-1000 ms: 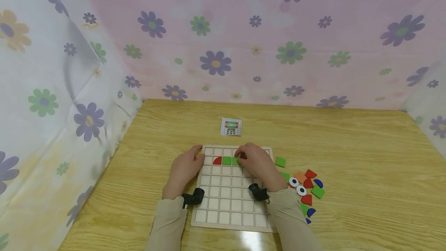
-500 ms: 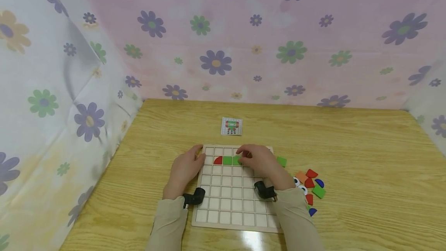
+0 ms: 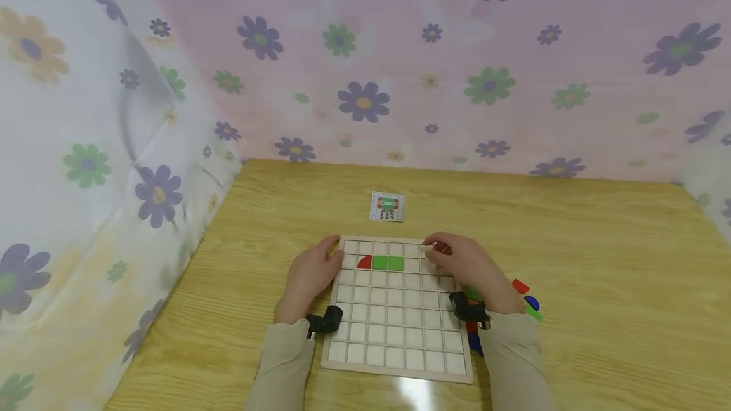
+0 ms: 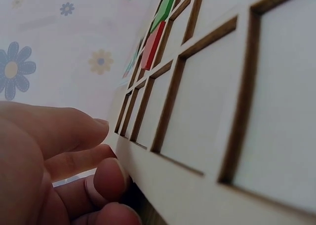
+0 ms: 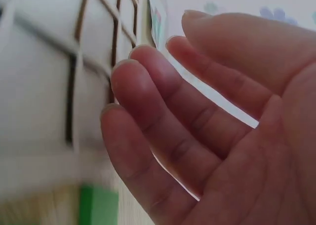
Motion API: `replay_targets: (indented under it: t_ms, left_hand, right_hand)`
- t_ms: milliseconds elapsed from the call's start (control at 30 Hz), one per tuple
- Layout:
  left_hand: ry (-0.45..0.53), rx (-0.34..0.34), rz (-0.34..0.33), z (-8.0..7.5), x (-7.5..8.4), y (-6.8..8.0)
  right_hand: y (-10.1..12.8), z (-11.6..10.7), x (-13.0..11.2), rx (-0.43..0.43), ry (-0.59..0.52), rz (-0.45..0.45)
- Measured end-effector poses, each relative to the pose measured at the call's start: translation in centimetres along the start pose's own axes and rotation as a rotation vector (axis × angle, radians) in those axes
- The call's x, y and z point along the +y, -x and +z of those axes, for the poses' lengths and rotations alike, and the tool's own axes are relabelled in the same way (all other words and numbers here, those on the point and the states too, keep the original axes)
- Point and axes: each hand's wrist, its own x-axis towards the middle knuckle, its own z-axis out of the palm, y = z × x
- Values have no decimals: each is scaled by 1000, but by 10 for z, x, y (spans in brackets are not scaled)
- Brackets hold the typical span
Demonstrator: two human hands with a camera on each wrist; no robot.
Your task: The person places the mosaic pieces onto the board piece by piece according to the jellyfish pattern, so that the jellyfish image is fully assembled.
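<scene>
Currently, right grip (image 3: 475, 266) loosely parted above gridded board (image 3: 377, 333), left grip (image 3: 308, 276) relaxed, touching its edge

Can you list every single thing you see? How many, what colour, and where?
Grid board: one, pale wood, on the table
Red quarter-circle piece: one, red, second row from the board's far edge
Green square tiles: two, green, side by side, just right of the red piece
Loose pieces: several, partly hidden, red, blue and green, right of the board
Picture card: one, white with a red-green figure, beyond the board
Table: one, yellow-brown, under everything
Flowered cloth: count unclear, pink behind, white at left
Wrist cameras: two, black, one per wrist
Sleeves: two, beige, on the arms
Left hand: one, at the board's left edge
Right hand: one, by the board's far right corner
</scene>
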Motion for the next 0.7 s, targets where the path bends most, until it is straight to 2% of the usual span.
replay_targets:
  t_ms: [133, 300, 533, 700]
  left_hand:
    - [-5, -12, -8, 1, 2, 1]
    - [-14, -8, -1, 0, 3, 0]
    - [-17, 9, 8, -1, 3, 0]
    - [-8, 15, 17, 0, 2, 1]
  right_hand:
    - [8, -13, 20, 14, -35, 42]
    - [14, -27, 39, 29, -10, 39]
    - [19, -34, 47, 4, -4, 55]
    - [24, -36, 49, -37, -49, 84]
